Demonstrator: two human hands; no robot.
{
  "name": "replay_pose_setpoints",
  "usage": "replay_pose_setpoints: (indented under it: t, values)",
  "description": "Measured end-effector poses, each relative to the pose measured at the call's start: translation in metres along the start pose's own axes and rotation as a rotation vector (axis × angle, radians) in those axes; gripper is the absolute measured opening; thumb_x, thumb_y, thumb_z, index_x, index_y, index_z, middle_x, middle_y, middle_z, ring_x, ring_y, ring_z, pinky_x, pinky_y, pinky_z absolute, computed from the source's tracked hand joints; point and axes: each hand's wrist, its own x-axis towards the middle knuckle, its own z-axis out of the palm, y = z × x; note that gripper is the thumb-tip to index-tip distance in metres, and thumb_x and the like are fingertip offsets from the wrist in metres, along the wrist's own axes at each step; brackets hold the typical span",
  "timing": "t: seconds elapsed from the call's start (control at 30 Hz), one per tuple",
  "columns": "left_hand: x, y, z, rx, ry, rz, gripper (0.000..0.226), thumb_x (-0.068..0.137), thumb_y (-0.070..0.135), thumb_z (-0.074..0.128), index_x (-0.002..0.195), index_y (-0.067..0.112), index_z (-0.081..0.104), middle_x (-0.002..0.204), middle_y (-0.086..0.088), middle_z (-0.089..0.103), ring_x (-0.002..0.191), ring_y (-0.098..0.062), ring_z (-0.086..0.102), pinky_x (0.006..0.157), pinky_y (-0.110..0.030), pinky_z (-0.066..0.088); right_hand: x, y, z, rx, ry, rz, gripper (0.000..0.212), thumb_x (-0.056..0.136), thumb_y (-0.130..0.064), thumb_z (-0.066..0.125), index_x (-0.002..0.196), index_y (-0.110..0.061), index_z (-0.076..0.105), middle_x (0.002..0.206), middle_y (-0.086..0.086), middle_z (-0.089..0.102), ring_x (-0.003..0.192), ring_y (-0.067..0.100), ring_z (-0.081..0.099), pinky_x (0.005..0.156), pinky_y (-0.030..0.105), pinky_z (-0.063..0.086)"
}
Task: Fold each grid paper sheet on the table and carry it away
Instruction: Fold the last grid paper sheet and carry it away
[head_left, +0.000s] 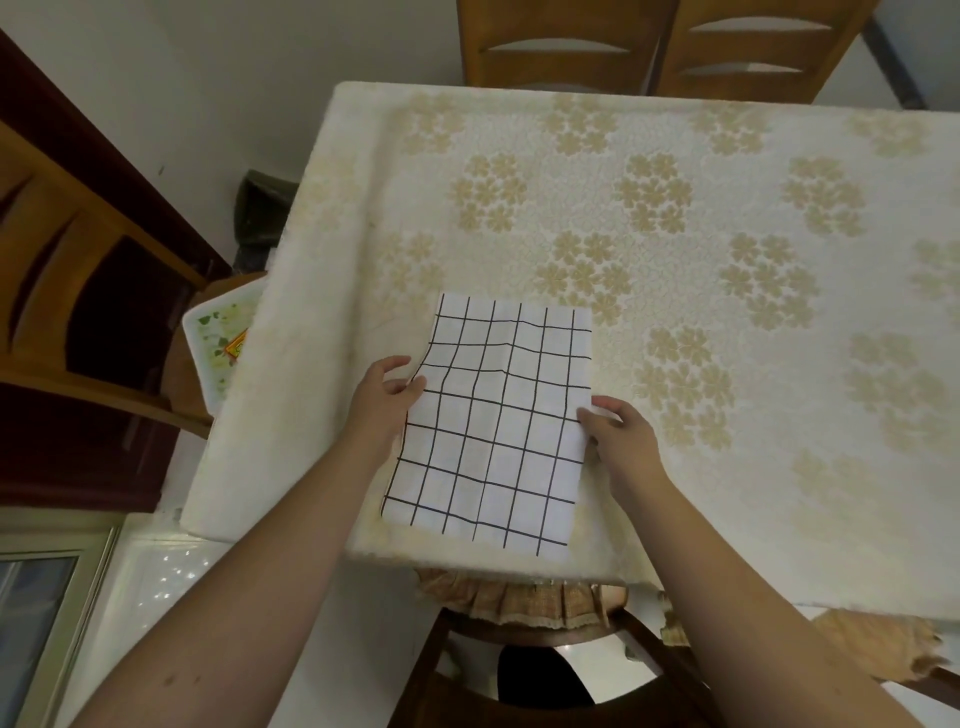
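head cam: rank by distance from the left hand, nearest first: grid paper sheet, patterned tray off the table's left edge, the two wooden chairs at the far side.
From the left hand:
1. Grid paper sheet: held at its left edge, so touching.
2. Patterned tray: to the left, below the table edge.
3. Two wooden chairs: far side of the table, top of view.

Floral-clothed table (675, 218) — wooden chairs (665, 47) behind, white wall (260, 62).
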Motion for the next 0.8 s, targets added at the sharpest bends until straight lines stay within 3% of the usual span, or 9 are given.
replay_pose_setpoints:
  t: [0.1,0.2,0.3,0.47,0.63,0.8]
  values:
    - [-0.006,0.005,-0.005,-0.009,-0.048,0.061,0.027,0.088,0.022,0.07,0.111,0.035,0.064,0.093,0.0,0.064,0.08,-0.007,0.058,0.072,-0.021,0.044,-0.006,-0.003,-0.006,0.028,-0.018,-0.074,0.027,0.087,-0.019,0.07,0.113,-0.023,0.063,0.072,-0.004,0.065,0.052,-0.003,0.06,0.05,0.012,0.046]
    - [-0.013,0.018,-0.011,-0.028,-0.074,0.119,0.033,0.087,0.015,0.071,0.116,0.03,0.065,0.094,0.001,0.065,0.078,-0.003,0.06,0.074,-0.016,0.046,-0.012,-0.012,-0.01,0.044,-0.013,-0.142,0.031,0.087,-0.022,0.07,0.116,-0.03,0.062,0.076,-0.003,0.066,0.057,-0.004,0.058,0.063,0.017,0.045]
    - [-0.023,0.032,-0.017,-0.044,-0.091,0.163,0.033,0.086,0.01,0.072,0.115,0.025,0.067,0.089,0.003,0.063,0.073,0.0,0.06,0.069,-0.009,0.047,-0.022,-0.023,-0.015,0.048,-0.047,-0.224,0.022,0.087,-0.022,0.071,0.106,-0.032,0.069,0.081,0.0,0.065,0.064,-0.001,0.059,0.065,0.017,0.045]
    - [-0.046,0.052,-0.031,0.186,-0.106,0.382,0.028,0.083,0.01,0.074,0.105,0.028,0.072,0.081,0.005,0.061,0.065,0.008,0.055,0.069,-0.006,0.044,-0.043,-0.036,-0.027,-0.104,-0.048,-0.397,0.018,0.083,-0.023,0.075,0.096,-0.034,0.073,0.085,-0.003,0.063,0.074,0.006,0.057,0.073,0.02,0.046]
    - [-0.076,0.064,-0.045,0.416,-0.101,0.538,0.02,0.084,0.015,0.073,0.098,0.028,0.074,0.077,0.012,0.064,0.071,0.011,0.057,0.069,-0.003,0.039,-0.075,-0.042,-0.044,-0.341,0.014,-0.582,0.016,0.083,-0.025,0.074,0.098,-0.03,0.072,0.083,-0.008,0.067,0.069,-0.004,0.055,0.065,0.007,0.041]
    - [-0.104,0.067,-0.059,0.536,-0.117,0.661,0.011,0.081,0.021,0.077,0.091,0.026,0.074,0.083,0.01,0.066,0.08,0.011,0.055,0.069,-0.002,0.037,-0.111,-0.04,-0.062,-0.402,0.06,-0.648,0.006,0.082,-0.028,0.075,0.087,-0.025,0.075,0.085,-0.012,0.07,0.07,-0.001,0.055,0.062,0.007,0.039]
